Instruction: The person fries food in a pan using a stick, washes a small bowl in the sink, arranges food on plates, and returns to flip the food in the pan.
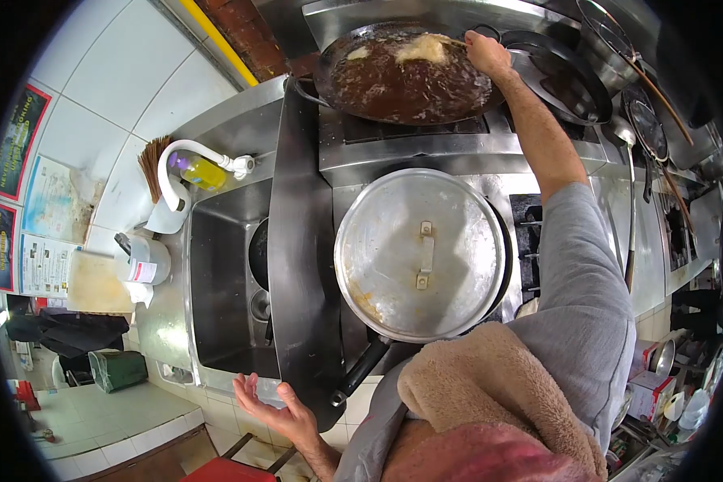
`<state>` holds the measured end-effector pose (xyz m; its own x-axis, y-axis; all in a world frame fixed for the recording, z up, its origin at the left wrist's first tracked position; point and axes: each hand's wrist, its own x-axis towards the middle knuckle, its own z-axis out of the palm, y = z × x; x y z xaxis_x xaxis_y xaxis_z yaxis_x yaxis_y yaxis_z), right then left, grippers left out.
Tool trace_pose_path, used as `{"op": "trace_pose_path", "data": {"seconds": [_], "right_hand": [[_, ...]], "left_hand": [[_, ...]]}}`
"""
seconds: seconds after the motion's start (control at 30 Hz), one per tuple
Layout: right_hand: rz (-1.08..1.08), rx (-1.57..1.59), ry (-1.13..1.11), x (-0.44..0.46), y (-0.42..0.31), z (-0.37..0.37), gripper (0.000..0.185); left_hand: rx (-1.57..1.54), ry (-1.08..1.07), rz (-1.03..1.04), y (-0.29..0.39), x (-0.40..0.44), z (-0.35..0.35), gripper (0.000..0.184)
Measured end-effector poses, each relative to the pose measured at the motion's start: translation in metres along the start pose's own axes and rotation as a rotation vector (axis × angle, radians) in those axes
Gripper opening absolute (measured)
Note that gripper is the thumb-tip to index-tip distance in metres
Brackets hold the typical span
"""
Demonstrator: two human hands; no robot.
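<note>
My right hand (488,55) is stretched out over the right rim of a wide wok (410,112) of bubbling dark oil. Its fingers are closed at the near end of something thin that reaches toward a pale, battered piece of food (422,50) in the oil; I cannot make out what they grip. A smaller pale bit (357,54) floats to the left of it. Down by the sink's front edge, my left hand (277,411) is held palm up, fingers apart and holding nothing.
A big lidded pot (394,241) stands before the wok, with a black pan handle (361,371) jutting out. Left of a metal divider (297,241) is a sink (225,273) with a white faucet (169,173). Another dark pan (566,76), a ladle (623,132) and strainers (647,120) are at right.
</note>
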<state>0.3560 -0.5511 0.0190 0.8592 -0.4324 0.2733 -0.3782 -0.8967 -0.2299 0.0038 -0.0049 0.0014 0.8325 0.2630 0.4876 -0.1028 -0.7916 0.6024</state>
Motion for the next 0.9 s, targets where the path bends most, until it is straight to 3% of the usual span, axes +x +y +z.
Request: {"op": "trace_pose_path", "data": {"seconds": [0.1,0.53,0.7,0.77,0.9], "right_hand": [[-0.055,-0.09,0.098,0.009,0.008,0.003,0.033],[-0.135,-0.398,0.008,0.0,0.007,-0.018,0.025],[-0.143,-0.278,0.027,0.007,0.0,-0.03,0.026],[-0.247,-0.25,-0.251,0.023,-0.001,-0.028,0.027],[-0.369,-0.229,-0.174,0.05,0.017,0.008,0.024]], "left_hand": [[0.029,-0.004,-0.002,0.003,0.001,0.0,0.068],[0.044,-0.015,0.0,0.003,0.002,0.002,0.068],[0.041,-0.024,-0.002,0.003,0.002,0.0,0.068],[0.035,-0.028,-0.008,0.004,0.002,0.0,0.068],[0.036,-0.012,-0.006,0.004,0.002,0.001,0.069]]}}
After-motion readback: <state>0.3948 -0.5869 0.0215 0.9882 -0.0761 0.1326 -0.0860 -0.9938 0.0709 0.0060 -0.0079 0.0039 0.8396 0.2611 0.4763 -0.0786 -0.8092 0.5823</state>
